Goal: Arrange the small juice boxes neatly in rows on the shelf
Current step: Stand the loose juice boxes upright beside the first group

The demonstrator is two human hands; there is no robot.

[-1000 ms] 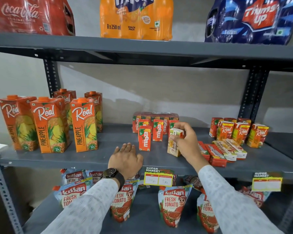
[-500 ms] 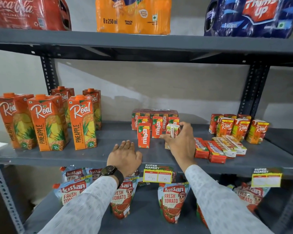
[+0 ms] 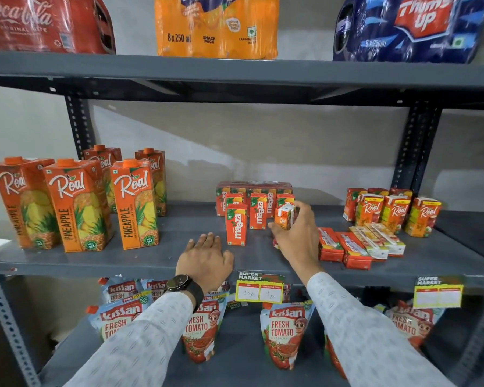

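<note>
On the middle shelf (image 3: 140,261), several small red Maaza juice boxes (image 3: 236,224) stand in short rows in front of a wrapped pack (image 3: 253,186). My right hand (image 3: 298,237) grips a small Real juice box (image 3: 285,216), tilted, just right of the Maaza rows. My left hand (image 3: 207,258) lies flat on the shelf's front edge, fingers apart, holding nothing. Right of my right hand, several small boxes (image 3: 358,244) lie flat in a loose heap. Behind them, several small Real boxes (image 3: 394,212) stand upright.
Tall Real pineapple cartons (image 3: 80,205) fill the shelf's left part. Soda multipacks (image 3: 215,26) sit on the top shelf. Kissan ketchup pouches (image 3: 284,335) stand on the lower shelf. Price tags (image 3: 259,289) hang from the front edge. A dark upright post (image 3: 419,152) rises at the right.
My right hand has carried the small Real box left and further back, up to the Maaza rows, and tilted it. My left hand has stayed flat on the shelf edge.
</note>
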